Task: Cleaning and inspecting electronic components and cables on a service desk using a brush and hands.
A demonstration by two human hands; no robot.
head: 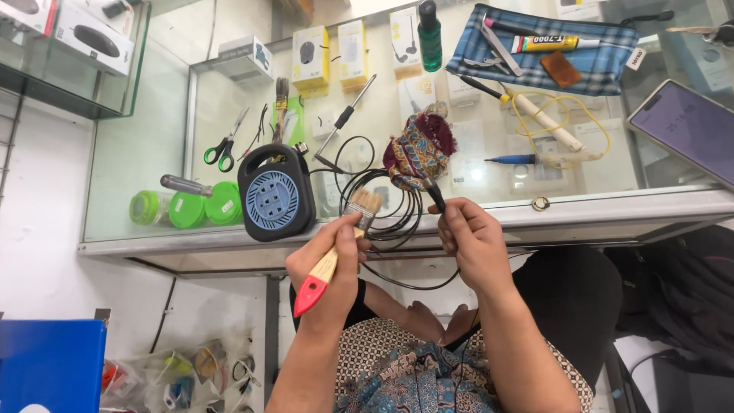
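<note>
- Left hand (330, 268): fingers wrapped tight round a paintbrush (334, 256) with a wooden handle and red tip; bristles point up toward the counter edge.
- Right hand (470, 239): fingertips pinched shut on a thin black cable (436, 197), held just beside the brush bristles.
- Cable hangs in a loop below both hands; the rest lies coiled on the glass counter (535, 218).
- Patterned cloth bundle (418, 149) sits on the counter right above the right hand.
- Black-and-blue cable reel (274, 195) stands left of the coil.
- Further back: green-handled scissors (225, 145), plaid pouch (543, 50) with tools, phone (688, 126) at right.
</note>
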